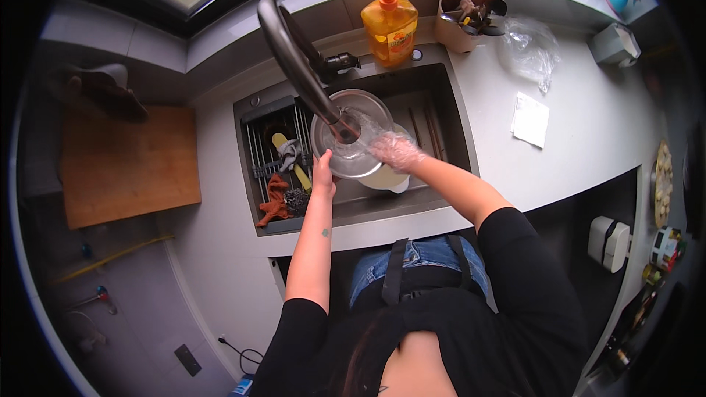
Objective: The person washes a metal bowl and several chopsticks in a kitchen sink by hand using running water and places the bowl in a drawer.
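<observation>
My bare left hand [324, 172] grips the near left rim of a round metal bowl [364, 170], held over the sink [460, 121] below the faucet [292, 60]. Clear water or wet shine shows inside the bowl. My right hand [398, 151], in a thin clear plastic glove, is at the bowl's right edge; its fingers are blurred, and whether they grip anything is unclear. Beneath the metal bowl, partly hidden, a pale bowl [386, 181] sits in the sink. Chopsticks [433, 132] lie on the sink's floor at the right.
At the sink's left, a drying rack [267, 105] holds a yellow-handled brush [302, 176], cloths and a scrubber. Behind the sink stand an orange soap bottle [389, 30] and a utensil holder [455, 30]. A plastic bag [529, 52], white paper [530, 120] and wooden board [129, 165] lie around.
</observation>
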Demonstrator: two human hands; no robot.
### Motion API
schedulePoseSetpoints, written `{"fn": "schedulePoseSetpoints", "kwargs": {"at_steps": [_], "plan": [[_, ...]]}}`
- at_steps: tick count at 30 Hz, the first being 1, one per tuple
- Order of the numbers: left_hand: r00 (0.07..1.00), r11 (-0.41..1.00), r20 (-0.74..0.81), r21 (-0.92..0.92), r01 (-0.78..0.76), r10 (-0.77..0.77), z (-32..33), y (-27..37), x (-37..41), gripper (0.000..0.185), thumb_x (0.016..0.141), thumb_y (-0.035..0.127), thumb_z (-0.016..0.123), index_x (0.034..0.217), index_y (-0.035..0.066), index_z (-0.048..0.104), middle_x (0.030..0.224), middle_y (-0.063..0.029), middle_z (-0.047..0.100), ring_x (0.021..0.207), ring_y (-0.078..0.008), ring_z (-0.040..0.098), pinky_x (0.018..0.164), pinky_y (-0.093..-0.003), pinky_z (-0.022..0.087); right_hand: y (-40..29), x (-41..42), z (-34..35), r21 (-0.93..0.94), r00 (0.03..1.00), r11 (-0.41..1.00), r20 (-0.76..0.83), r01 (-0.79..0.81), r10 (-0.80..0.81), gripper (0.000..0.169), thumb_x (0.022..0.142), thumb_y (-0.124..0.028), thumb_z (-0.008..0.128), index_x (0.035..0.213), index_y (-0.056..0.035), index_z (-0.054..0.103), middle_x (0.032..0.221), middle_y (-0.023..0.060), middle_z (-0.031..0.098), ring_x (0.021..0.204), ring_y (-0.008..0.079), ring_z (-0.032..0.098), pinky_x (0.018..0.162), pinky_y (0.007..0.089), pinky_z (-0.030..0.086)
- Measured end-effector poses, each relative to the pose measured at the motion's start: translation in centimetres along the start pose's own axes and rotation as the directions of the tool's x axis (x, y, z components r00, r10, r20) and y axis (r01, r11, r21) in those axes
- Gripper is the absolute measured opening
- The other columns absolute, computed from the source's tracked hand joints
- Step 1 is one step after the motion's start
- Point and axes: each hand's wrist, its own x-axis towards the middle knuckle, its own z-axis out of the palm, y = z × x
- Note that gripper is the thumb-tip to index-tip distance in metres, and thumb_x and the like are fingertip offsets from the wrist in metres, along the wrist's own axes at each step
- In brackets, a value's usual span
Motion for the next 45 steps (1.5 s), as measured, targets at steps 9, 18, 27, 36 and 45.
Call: {"fn": "schedulePoseSetpoints", "kwargs": {"at_steps": [9,18,27,36,45], "plan": [[0.988,1.0,-0.155,-0.003,-0.007,0.006,3.8,-0.5,-2.1,0.056,0.078,0.006,0.049,0.129,0.012,0.029,0.115,-0.0102,0.048,0.098,-0.0241,0.053,0.082,-0.0361,0.045,-6.0,2.8,-1.4,0.307,0.967,0.921,0.156,-0.241,0.202,0.019,0.072,-0.007,0.053,0.091,-0.0072,0.055,0.082,0.0133,0.062,0.074,0.0345,0.06,0.064,0.0433,0.049],[0.985,0.976,-0.129,-0.167,-0.138,0.117,3.8,-3.8,-1.4,0.052,0.081,0.019,0.053,0.129,0.009,0.032,0.112,-0.0073,0.049,0.102,-0.0205,0.05,0.084,-0.0358,0.042,-6.1,3.2,-1.2,0.417,0.979,0.887,0.054,-0.199,0.194,0.022,0.073,-0.012,0.052,0.094,-0.0061,0.055,0.077,0.0151,0.061,0.07,0.0342,0.061,0.062,0.0427,0.049],[0.941,0.951,-0.155,-0.024,-0.307,0.3,3.5,-4.8,-0.6,0.052,0.082,0.011,0.053,0.129,0.015,0.031,0.106,-0.0055,0.05,0.093,-0.0166,0.051,0.077,-0.0329,0.044,-6.0,3.6,0.6,0.333,0.949,0.893,0.193,-0.302,0.249,0.027,0.067,-0.005,0.056,0.093,-0.0067,0.056,0.091,0.0145,0.061,0.083,0.0325,0.06,0.068,0.0391,0.048],[0.993,0.994,-0.07,-0.052,-0.098,0.094,5.2,-2.2,-3.2,0.064,0.082,0.011,0.05,0.136,0.021,0.017,0.126,-0.0092,0.038,0.108,-0.0233,0.046,0.087,-0.04,0.041,-2.7,0.7,0.8,0.314,0.983,0.931,0.085,-0.184,0.165,0.021,0.066,-0.009,0.055,0.086,-0.0056,0.057,0.082,0.015,0.061,0.077,0.0326,0.06,0.067,0.0405,0.048],[0.996,0.985,0.01,-0.148,0.086,-0.086,1.1,-1.7,-1.4,0.041,0.085,0.025,0.046,0.119,0.003,0.045,0.115,-0.0108,0.053,0.107,-0.0258,0.051,0.092,-0.0411,0.042,-1.4,-1.3,0.0,0.147,0.955,0.976,0.273,-0.159,0.114,0.026,0.069,-0.012,0.056,0.094,-0.01,0.058,0.092,0.0132,0.061,0.082,0.0322,0.059,0.071,0.0413,0.048]]}}
